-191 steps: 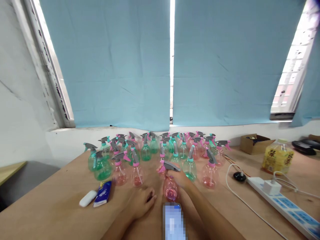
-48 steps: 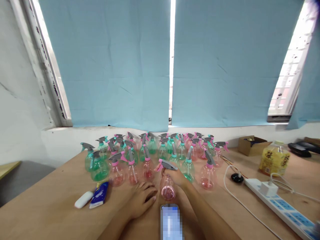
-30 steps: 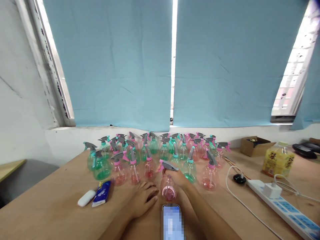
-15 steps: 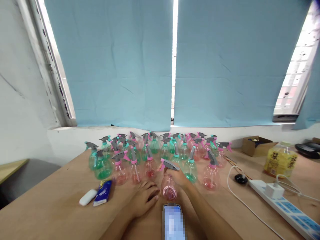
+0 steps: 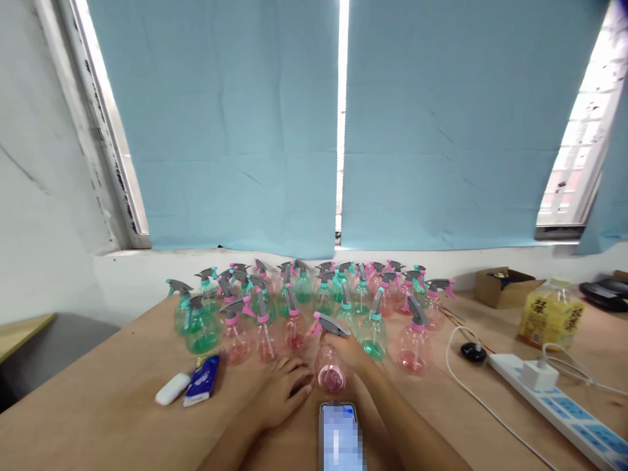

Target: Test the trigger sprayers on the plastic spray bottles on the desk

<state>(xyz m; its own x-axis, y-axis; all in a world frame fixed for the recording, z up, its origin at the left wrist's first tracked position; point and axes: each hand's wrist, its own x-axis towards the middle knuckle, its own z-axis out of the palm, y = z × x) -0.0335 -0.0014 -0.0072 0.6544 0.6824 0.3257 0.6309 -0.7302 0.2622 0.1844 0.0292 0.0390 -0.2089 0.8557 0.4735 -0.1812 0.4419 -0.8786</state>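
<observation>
Spray bottle (image 5: 330,367), pink and tilted, is just beyond the phone (image 5: 341,438), my right hand (image 5: 346,350) wrapped round its upper part. My left hand (image 5: 282,392) rests on the table (image 5: 122,422), left of the phone, thumb out wide. More bottles (image 5: 236,341) stand farther past the phone.

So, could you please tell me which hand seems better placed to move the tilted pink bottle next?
The right hand, I think: it is wrapped around the tilted bottle, while the left hand lies palm down on the table, holding nothing that shows.
</observation>
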